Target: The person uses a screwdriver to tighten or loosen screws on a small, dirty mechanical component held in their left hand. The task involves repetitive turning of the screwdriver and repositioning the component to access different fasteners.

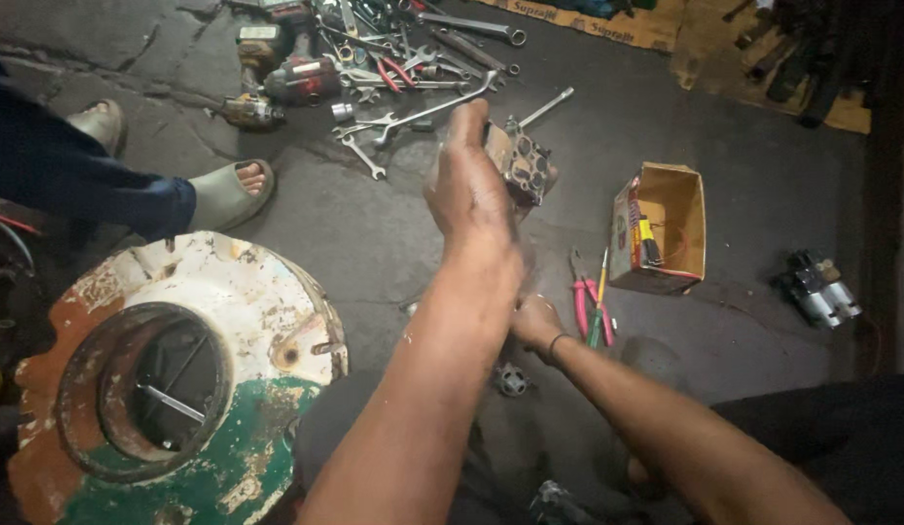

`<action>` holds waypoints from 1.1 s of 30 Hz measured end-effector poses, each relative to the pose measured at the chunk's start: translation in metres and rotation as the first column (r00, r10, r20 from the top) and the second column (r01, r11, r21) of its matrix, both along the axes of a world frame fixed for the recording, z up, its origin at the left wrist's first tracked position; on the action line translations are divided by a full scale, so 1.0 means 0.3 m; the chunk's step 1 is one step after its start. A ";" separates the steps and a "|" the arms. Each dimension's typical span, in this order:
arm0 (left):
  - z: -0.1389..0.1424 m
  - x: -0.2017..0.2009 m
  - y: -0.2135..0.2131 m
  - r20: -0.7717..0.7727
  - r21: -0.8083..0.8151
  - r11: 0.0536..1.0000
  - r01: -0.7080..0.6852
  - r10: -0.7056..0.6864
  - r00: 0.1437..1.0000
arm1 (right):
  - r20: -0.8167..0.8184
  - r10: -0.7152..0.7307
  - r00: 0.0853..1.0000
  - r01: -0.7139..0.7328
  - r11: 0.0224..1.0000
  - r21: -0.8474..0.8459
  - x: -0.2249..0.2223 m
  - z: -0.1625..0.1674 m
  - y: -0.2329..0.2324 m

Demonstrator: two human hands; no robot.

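My left hand (468,185) is raised over the floor and grips a greasy metal engine part (522,160), a block with several round ports, held tilted. My right hand (536,321) sits lower, partly hidden behind my left forearm, with its fingers closed; what it holds is hidden. Just right of it lie red-handled pliers (580,306) and a green-handled screwdriver (598,321). A small round metal piece (511,379) rests on the floor below my right hand.
A rusty white-and-green round drum (179,379) with a central hole stands at lower left. Wrenches and power tools (374,68) are scattered at the top. An open cardboard box (661,228) and a metal motor part (818,289) lie at right. Another person's sandalled feet (228,190) are at left.
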State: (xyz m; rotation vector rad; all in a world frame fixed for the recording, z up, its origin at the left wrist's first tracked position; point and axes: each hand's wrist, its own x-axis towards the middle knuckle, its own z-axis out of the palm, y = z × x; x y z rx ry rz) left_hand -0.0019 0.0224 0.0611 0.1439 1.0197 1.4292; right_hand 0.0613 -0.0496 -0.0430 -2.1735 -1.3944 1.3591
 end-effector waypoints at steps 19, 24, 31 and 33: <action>-0.033 -0.029 -0.003 0.015 -0.053 0.987 0.153 -0.152 0.988 | -0.262 0.043 0.964 -0.052 0.998 -0.028 0.526 0.404 0.145; -0.053 -0.030 -0.013 0.016 -0.080 0.980 0.185 -0.184 0.983 | -0.081 0.432 0.898 -0.392 0.870 0.297 0.516 0.428 0.016; -0.104 -0.052 0.002 -0.073 0.002 0.990 0.144 -0.144 0.987 | 0.120 0.521 0.845 -0.534 0.819 0.208 0.489 0.431 -0.065; -0.122 -0.050 -0.004 -0.100 0.030 0.991 0.129 -0.125 0.987 | 0.066 0.542 0.838 -0.544 0.817 0.193 0.485 0.431 -0.073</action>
